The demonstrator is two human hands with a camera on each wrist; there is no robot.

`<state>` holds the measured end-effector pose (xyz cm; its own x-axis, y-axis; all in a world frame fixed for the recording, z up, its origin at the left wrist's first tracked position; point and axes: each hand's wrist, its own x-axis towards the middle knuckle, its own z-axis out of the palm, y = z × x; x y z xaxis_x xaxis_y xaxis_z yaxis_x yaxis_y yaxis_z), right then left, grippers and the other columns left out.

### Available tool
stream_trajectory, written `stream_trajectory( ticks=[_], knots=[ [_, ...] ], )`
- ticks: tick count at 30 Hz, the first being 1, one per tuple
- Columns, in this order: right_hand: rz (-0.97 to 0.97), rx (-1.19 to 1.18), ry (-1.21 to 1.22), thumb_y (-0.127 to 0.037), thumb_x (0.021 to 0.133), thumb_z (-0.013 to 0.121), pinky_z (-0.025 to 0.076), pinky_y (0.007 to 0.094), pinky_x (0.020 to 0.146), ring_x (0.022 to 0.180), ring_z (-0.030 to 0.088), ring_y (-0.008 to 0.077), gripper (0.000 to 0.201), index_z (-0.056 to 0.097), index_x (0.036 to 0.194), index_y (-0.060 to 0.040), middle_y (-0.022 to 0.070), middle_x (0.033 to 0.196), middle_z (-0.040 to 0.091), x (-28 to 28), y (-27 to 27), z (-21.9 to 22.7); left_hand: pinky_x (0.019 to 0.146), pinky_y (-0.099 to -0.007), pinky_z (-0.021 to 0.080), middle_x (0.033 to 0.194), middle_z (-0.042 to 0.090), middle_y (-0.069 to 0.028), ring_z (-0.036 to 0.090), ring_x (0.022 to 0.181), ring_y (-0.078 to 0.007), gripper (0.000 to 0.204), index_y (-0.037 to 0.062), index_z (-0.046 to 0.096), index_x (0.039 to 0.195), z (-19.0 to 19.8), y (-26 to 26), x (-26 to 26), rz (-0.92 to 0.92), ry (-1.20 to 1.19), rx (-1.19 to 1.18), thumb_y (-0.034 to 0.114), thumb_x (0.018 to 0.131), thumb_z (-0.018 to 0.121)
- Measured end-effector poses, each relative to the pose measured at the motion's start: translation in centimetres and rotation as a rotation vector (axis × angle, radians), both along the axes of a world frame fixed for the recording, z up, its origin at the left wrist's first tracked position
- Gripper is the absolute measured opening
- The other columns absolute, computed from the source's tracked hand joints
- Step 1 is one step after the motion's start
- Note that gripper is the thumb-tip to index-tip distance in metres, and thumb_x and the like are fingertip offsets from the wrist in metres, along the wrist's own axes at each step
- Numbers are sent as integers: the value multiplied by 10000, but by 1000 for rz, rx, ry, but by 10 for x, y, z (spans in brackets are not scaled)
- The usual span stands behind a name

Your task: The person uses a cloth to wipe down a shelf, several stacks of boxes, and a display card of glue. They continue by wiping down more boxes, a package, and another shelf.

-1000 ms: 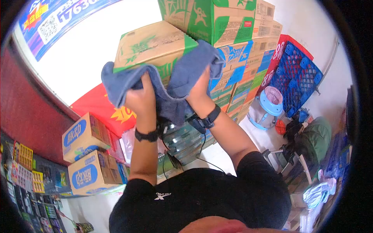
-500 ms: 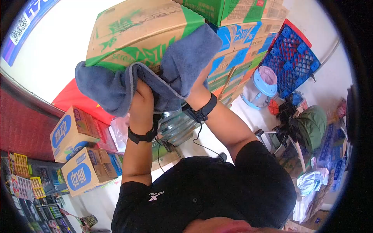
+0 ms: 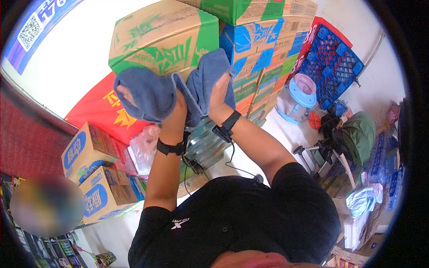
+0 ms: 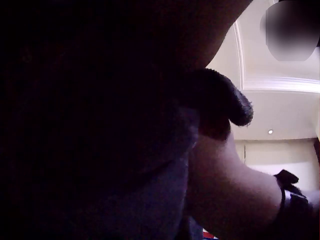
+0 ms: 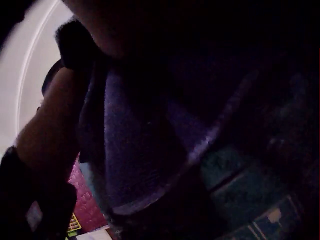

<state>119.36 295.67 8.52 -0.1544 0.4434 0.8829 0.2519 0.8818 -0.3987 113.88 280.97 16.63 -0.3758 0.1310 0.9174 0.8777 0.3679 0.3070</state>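
Note:
Both hands hold a blue-grey towel against the front of a brown and green carton. My left hand grips its left part; cloth covers most of the fingers, and a bit of finger shows at the left edge. At the towel's right end my right hand grips the cloth, thumb showing on the near side. A fold of towel hangs between the two hands. The left wrist view is mostly dark, with a dim patch of towel. In the right wrist view the towel's pale hem crosses a dark scene.
Stacked cartons rise to the right of the carton. Two blue-labelled boxes stand at lower left by a red cloth. A blue-topped tub, a blue plastic pallet and a green folded stroller are at right.
The towel's left part has drawn in and bunched round the left hand. Its right part sits lower on the carton's front. The head view has shifted, bringing the carton nearer than a second ago.

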Motion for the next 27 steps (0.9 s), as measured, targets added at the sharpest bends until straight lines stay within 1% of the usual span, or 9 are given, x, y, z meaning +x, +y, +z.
stream_trajectory(
  ticks=[3,5,6,10,14,17,20,21,27],
  knots=[
    [296,-431,180,-179,994,700,405,494,1141,1331,533,385,667,401,1553,29,235,1489,516,-1,-15,-26,1284,-660,-22,1709,253,-329,84,1594,-576,726,-63,435,1569,-3,-9,19,51,-9,9,316,981,625],
    [121,-301,16,-10,938,472,409,569,1046,1168,508,487,250,539,1167,64,335,1196,542,-23,6,-90,1320,-588,25,1697,249,-355,88,1615,-523,690,-32,409,1592,-31,-14,32,-83,70,-163,247,994,612],
    [55,-43,-5,-27,914,501,409,587,1045,1122,530,498,237,591,1129,17,297,1174,577,27,-33,-29,1308,-624,-11,1701,125,-414,-8,1611,-551,750,-37,400,1598,-46,-19,30,-51,17,-414,234,940,636],
    [246,295,-368,-130,899,627,447,556,1041,1125,651,403,184,728,1053,-127,151,1151,706,63,-35,-37,1314,-610,9,1698,146,-411,38,1612,-549,739,-23,399,1608,-62,-24,32,-241,-6,-300,204,938,612],
    [321,122,-64,-210,900,657,477,542,1003,1149,684,319,198,761,1052,-138,146,1201,736,33,-24,30,1293,-641,14,1722,146,-370,52,1613,-551,712,-85,370,1599,-24,-24,13,-302,107,-263,233,988,546],
    [119,268,-567,-239,901,668,489,548,984,1126,694,324,214,787,1049,-139,148,1211,749,28,-14,85,1291,-632,-4,1721,171,-362,65,1621,-531,708,-78,393,1593,9,-16,-14,-289,57,-298,269,996,548],
    [79,322,55,-229,927,653,474,554,1027,1165,679,364,264,788,1134,-136,128,1209,752,8,-22,134,1293,-609,-11,1720,251,-318,98,1635,-486,713,-41,445,1583,72,-5,-3,-211,224,-252,366,1006,549],
    [76,324,50,-229,927,653,474,554,1027,1165,679,364,264,788,1134,-136,128,1209,752,4,-15,130,1296,-594,-7,1718,296,-291,128,1640,-462,723,-17,479,1574,83,0,3,-109,404,-253,436,1013,547],
    [216,268,61,-242,934,639,383,541,1184,1346,611,365,367,750,1269,-144,130,1387,700,9,7,106,1295,-580,24,1715,349,-239,217,1628,-435,802,38,551,1542,64,25,6,-109,348,-205,624,995,513]
  ],
)
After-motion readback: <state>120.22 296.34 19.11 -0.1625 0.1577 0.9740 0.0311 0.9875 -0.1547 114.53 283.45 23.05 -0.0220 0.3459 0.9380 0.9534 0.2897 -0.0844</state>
